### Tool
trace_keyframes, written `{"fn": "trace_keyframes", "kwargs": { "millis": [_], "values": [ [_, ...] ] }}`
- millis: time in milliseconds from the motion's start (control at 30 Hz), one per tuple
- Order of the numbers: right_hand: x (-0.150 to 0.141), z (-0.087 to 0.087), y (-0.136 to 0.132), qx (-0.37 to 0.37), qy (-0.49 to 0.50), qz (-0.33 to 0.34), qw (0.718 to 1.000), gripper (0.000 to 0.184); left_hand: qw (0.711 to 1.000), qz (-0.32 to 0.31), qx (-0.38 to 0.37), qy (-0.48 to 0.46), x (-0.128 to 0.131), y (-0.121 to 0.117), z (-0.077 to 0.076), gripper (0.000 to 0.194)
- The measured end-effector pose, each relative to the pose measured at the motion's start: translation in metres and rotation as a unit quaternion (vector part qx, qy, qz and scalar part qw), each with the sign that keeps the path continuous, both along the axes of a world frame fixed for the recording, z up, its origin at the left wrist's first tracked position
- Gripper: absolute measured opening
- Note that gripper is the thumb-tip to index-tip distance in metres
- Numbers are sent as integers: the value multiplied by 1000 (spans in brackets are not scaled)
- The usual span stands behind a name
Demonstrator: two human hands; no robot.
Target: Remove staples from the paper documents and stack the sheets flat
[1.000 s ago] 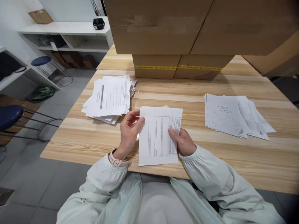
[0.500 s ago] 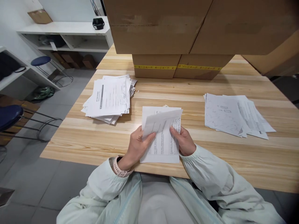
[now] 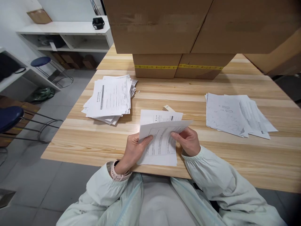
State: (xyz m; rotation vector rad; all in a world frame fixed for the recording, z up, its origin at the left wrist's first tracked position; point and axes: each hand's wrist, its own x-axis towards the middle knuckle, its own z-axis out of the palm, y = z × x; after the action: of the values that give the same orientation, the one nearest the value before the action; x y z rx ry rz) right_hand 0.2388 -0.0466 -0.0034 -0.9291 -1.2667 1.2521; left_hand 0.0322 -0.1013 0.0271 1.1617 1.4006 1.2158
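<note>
Printed sheet (image 3: 161,139) gripped at both sides
Left hand (image 3: 134,149) pinches it at nine o'clock, right hand (image 3: 188,142) at three; another sheet (image 3: 148,116) shows beyond, at twelve.

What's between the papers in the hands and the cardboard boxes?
In the head view, a small pale block, partly hidden behind the held papers, and a tiny white scrap nearer the boxes.

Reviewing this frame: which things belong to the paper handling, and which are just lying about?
In the job: printed sheets, held by left hand and right hand; probably left paper pile, right paper pile.

Apparently lying about: cardboard boxes, blue stools, black object.
</note>
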Motion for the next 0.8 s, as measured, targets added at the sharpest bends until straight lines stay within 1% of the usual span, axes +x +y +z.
{"fn": "trace_keyframes", "kwargs": {
  "millis": [33,100,133,167,233,300,333,367,433,467,567,633,700,767,800],
  "values": [
    [0,0,0,-14,3,1,1000,28,1000,-2,9,4,-2,-1,2,33],
    [1,-1,-1,-49,2,1,999,27,999,16,34,19,-11,0,11,43],
    [2,-1,0,-68,3,7,998,29,997,40,51,30,-19,3,17,44],
    [3,-2,0,-87,9,14,996,31,994,78,67,42,-28,7,24,40],
    [3,-2,1,-125,31,26,991,35,977,163,112,77,-51,22,38,31],
    [2,-2,3,-155,57,25,986,38,956,210,175,110,-80,43,49,35],
    [1,-1,4,-165,67,22,984,39,943,226,209,123,-95,54,51,35],
    [0,0,4,-171,74,18,982,40,936,231,226,141,-110,66,52,38],
    [-2,2,5,-174,79,14,981,40,934,213,228,173,-138,88,48,50],
    [-3,2,5,-173,77,14,982,40,937,202,214,188,-149,98,44,56],
    [-4,2,6,-175,66,11,982,43,925,216,172,260,-174,119,29,63],
    [-4,1,6,-180,64,9,981,45,913,233,135,306,-180,124,24,68],
    [-4,-1,5,-184,67,9,981,45,891,252,117,360,-177,121,27,78],
    [-4,-1,5,-184,66,11,981,45,854,272,140,422,-162,109,34,84],
    [-5,-2,5,-183,63,12,981,46,836,277,165,444,-150,99,39,82]
  ]
}}
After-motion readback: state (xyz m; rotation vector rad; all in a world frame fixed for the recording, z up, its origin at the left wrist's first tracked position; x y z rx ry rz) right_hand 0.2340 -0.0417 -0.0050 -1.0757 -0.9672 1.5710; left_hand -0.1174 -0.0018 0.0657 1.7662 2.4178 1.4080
